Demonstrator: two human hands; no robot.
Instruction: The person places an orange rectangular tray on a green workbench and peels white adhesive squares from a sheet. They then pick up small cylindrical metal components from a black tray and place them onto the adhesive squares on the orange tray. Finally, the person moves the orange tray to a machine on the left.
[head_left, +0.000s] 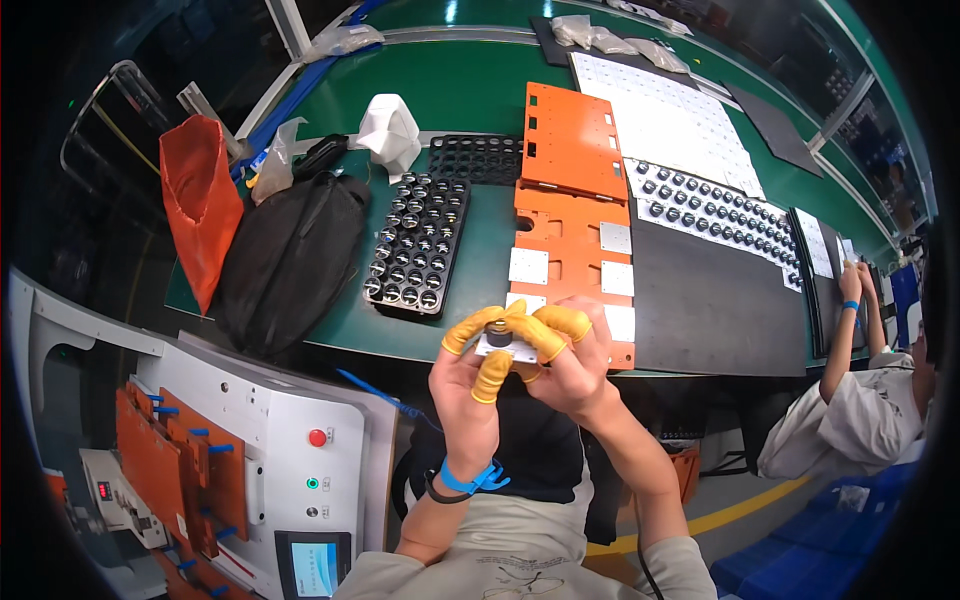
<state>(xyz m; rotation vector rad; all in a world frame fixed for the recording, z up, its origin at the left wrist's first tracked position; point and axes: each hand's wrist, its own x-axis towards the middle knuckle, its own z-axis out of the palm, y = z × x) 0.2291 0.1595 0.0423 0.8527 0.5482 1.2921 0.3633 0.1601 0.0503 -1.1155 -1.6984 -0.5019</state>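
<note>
My left hand and my right hand meet in front of my chest, yellow finger cots on several fingers. Between them they pinch a small white square plate with a short black cylindrical part on top. My right fingertips rest at that part, while the left fingers grip the plate's near left side. Just beyond lies an orange fixture with white square plates in its recesses and its hinged lid folded back. A blue band circles my left wrist.
Left of the fixture sits a black tray of round, shiny lens-like parts; another black tray lies behind. Rows of black parts on white sheets and a dark mat lie right. A control panel stands left; a co-worker works far right.
</note>
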